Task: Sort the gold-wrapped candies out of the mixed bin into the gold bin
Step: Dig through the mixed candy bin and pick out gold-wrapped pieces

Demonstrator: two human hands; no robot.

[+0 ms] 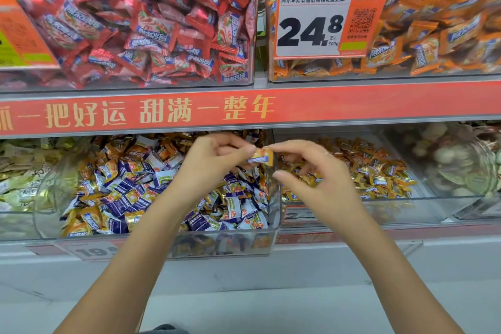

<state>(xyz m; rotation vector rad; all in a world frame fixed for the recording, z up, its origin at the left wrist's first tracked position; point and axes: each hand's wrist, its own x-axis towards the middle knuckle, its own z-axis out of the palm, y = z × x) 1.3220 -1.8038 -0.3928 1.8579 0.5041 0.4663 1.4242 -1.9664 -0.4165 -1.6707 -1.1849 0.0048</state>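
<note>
Leftmost, a clear plastic mixed bin (273, 214), heaped with crinkly foil pillows in purple, white and gold. Above its right rear corner, the left hand (217, 163), forearm rising from below left, fingers curled, pinching one end of a small gold candy (261, 156). Between both hands, that candy: glossy, squarish, with a blue-white band, held in the air over the divider. On its other end, the right hand (311, 171), index fingertip touching the wrapper, thumb spread below, remaining fingers loosely bent. Further right, a clear gold bin (406, 206), holding a shallow layer of shiny gold wrappers.
</note>
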